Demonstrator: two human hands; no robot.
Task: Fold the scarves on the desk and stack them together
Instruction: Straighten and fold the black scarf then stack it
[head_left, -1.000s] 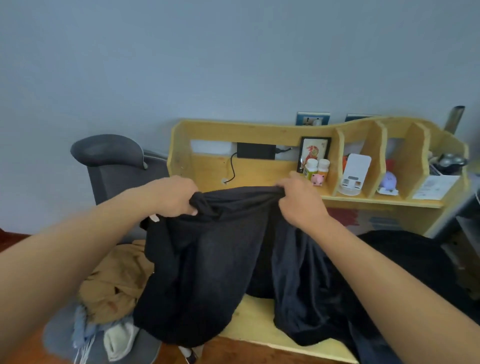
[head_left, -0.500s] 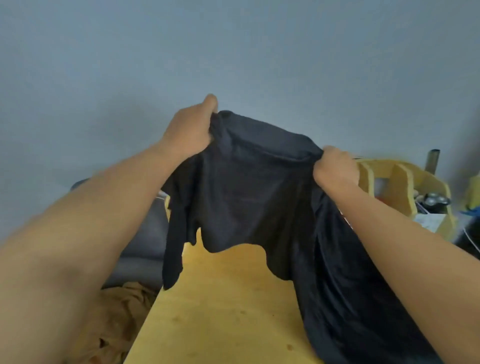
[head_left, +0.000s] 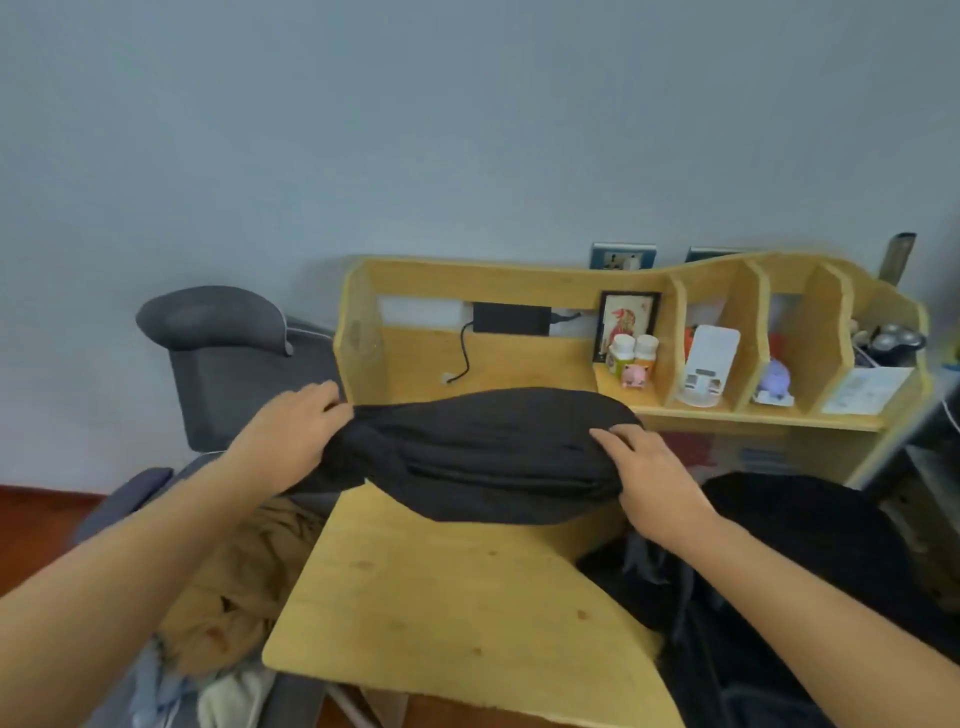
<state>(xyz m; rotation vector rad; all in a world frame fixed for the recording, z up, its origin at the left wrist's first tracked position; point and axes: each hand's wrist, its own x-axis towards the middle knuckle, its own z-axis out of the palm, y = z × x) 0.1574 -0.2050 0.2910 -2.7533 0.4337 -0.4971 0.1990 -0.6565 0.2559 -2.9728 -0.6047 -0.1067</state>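
Observation:
A black scarf (head_left: 483, 452) lies doubled over in a wide band across the far part of the wooden desk (head_left: 441, 597). My left hand (head_left: 298, 431) grips its left end, which hangs past the desk's left edge. My right hand (head_left: 649, 473) holds its right end, fingers on top and thumb underneath. More dark cloth (head_left: 810, 582) is heaped on the right side of the desk and spills over the front edge.
A wooden shelf unit (head_left: 519, 280) stands at the back of the desk with a framed picture, small bottles, a white device and papers. A grey office chair (head_left: 218, 353) at left carries a tan garment (head_left: 228, 587) and light cloths.
The black scarf was lifted high in both hands, then brought down; it now lies folded across the desk with a hand at each end.

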